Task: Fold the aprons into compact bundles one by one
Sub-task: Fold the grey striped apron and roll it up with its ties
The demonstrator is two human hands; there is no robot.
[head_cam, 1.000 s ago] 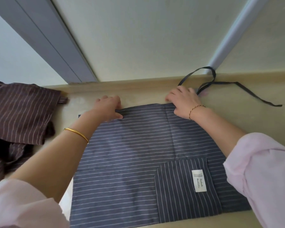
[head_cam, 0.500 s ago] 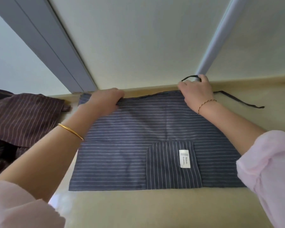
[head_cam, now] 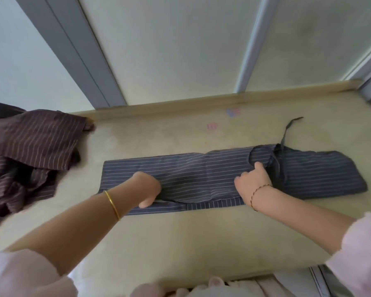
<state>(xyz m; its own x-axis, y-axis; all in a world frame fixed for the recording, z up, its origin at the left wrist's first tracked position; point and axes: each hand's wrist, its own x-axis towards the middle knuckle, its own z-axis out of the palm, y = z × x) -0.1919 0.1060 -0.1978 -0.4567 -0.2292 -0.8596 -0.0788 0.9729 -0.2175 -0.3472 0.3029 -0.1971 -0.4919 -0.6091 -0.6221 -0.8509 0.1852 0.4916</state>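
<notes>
Left hand [head_cam: 147, 189]: fingers curled, gripping the near fold of the navy apron [head_cam: 201, 179] toward its left end.
Right hand [head_cam: 253, 183]: pinching a fold of the same cloth right of centre.
Navy apron: a long folded strip across the middle of the tabletop [head_cam: 180, 243].
Strap [head_cam: 287, 131]: trails toward the far edge.
Brown striped aprons [head_cam: 30, 151]: heaped at the far-left corner, well apart.

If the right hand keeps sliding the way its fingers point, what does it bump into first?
Probably the dark strap bunched on the folded blue striped apron, just beyond the right hand; past that, bare beige tabletop. Depth is hard to judge.
</notes>
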